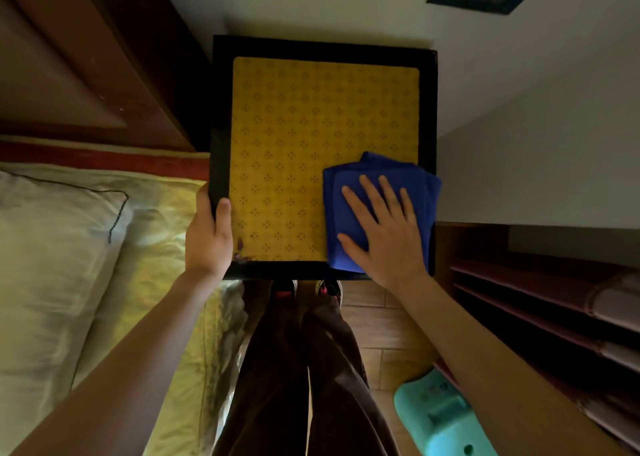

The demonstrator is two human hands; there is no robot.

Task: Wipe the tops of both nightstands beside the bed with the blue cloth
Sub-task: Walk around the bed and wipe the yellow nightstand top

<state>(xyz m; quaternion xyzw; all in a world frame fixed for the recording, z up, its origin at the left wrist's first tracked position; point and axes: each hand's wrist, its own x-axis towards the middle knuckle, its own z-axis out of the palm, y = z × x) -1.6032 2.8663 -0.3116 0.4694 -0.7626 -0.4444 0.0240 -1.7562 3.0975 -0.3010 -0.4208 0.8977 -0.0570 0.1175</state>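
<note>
A nightstand (322, 49) with a black frame and a yellow patterned top stands right in front of me, against the wall. The folded blue cloth (349, 192) lies on its near right corner. My right hand (384, 230) presses flat on the cloth with the fingers spread. My left hand (207, 234) grips the nightstand's near left edge, thumb on top of the black frame. Only this one nightstand is in view.
The bed (156, 248) with a yellowish sheet and a white pillow (52, 248) lies to the left, its dark wooden headboard (86, 75) behind. A shelf unit (554, 300) stands on the right. A turquoise plastic object (446, 421) sits low right on the tiled floor.
</note>
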